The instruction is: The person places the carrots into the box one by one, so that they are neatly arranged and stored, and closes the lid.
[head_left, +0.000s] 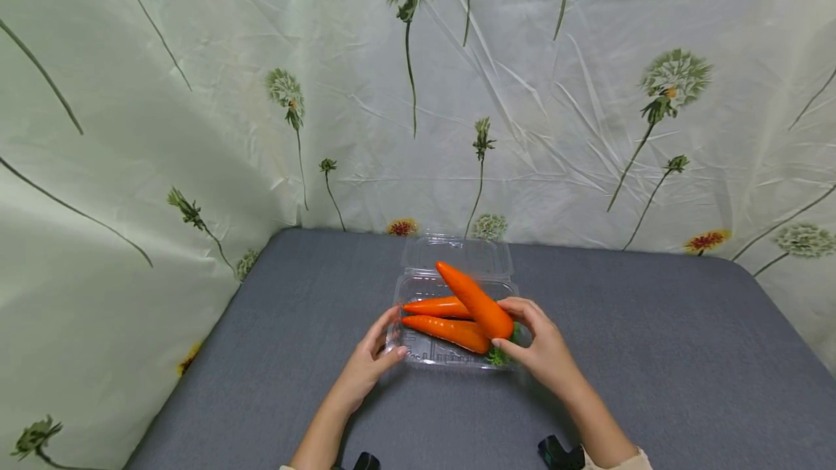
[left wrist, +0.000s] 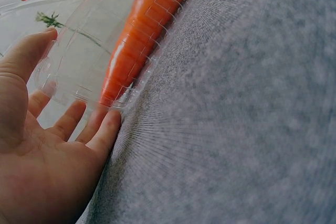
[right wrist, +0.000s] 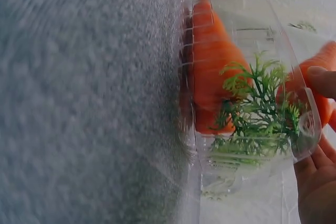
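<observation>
A clear plastic clamshell container (head_left: 424,350) stands on the table with its lid (head_left: 457,254) tipped open toward the back. Inside, two orange carrots lie side by side, a rear carrot (head_left: 434,307) and a front carrot (head_left: 444,332), tips to the left. My left hand (head_left: 366,368) holds the container's left end, thumb at the rim and fingers against the side. Above the container's right part, my right hand (head_left: 542,347) pinches a third carrot (head_left: 480,303) by its thick end, its tip pointing up and left. Green leafy tops (right wrist: 257,103) show through the container's right end.
The grey cloth-covered table (head_left: 653,354) extends on both sides of the container. A pale curtain (head_left: 555,165) printed with dandelions hangs behind it and along the left. Black devices, such as the wrist device (head_left: 560,452), sit at both wrists.
</observation>
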{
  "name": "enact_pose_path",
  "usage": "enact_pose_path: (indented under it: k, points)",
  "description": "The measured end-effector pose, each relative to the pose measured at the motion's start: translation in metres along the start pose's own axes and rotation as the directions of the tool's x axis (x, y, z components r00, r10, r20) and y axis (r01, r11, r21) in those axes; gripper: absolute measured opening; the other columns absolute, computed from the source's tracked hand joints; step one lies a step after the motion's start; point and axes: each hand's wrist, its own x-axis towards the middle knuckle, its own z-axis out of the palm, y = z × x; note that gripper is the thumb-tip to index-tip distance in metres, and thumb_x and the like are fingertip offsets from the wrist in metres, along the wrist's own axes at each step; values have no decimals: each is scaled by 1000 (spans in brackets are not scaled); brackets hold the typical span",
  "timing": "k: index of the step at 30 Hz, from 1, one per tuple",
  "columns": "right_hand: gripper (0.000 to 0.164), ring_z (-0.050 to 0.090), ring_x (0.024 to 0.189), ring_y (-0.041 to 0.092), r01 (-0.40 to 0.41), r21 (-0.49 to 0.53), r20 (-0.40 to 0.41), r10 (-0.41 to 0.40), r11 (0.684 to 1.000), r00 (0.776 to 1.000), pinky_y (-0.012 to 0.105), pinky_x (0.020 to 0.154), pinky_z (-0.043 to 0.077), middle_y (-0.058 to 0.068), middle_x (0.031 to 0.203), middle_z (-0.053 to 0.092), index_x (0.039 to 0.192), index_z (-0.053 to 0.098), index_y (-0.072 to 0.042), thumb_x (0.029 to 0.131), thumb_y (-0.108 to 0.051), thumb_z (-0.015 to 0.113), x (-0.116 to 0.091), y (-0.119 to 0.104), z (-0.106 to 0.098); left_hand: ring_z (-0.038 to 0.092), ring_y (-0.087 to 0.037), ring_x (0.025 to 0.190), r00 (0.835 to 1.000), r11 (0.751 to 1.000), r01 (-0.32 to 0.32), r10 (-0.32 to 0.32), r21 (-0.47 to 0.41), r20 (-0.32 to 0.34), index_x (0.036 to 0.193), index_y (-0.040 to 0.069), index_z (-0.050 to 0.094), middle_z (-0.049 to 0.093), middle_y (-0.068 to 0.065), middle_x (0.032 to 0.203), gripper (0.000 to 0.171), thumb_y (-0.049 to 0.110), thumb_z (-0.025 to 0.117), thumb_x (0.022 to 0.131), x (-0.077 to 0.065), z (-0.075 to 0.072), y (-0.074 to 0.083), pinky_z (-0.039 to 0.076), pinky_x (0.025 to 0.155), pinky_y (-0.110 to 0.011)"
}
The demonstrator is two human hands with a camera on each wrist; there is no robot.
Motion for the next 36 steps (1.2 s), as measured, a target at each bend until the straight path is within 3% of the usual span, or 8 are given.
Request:
enact_pose_path:
  k: [9, 19, 26, 36]
  points:
    - [52, 54, 100, 17, -33, 20, 121, 30, 999, 992, 36, 82, 45, 5, 113, 57, 116, 54, -5, 68, -4, 77, -1, 3, -3, 29, -37, 125, 1000, 1000, 1, -1, -4, -3, 141, 7, 27, 27, -19, 142, 65, -1, 59, 84, 1, 0, -1, 38, 85, -23]
    - [43, 52, 104, 15, -7, 44, 242, -4, 999, 970, 32, 83, 44, 1, 115, 57, 115, 59, -12, 74, -14, 74, 0, 5, -2, 30, -36, 124, 1000, 999, -9, 8, -41, -7, 140, 8, 29, 27, -17, 141, 65, -4, 59, 83, 3, -1, -7, 38, 85, -23]
    - [41, 51, 100, 17, 47, 16, 246, -50, 999, 968, 34, 81, 44, 0, 112, 54, 112, 62, -12, 73, -16, 75, -1, 7, 0, 30, -29, 125, 1000, 998, -5, 5, -65, -3, 140, 14, 30, 27, -13, 143, 66, -3, 59, 84, 8, -4, -23, 38, 86, -24]
    - [39, 51, 103, 21, 71, 21, 282, -74, 997, 956, 30, 84, 42, 5, 113, 57, 111, 61, -7, 75, -16, 74, 2, 0, 2, 29, -36, 124, 1000, 998, 7, -7, -58, 9, 141, 7, 27, 24, -19, 142, 65, 0, 59, 85, 2, 1, -2, 39, 85, -23]
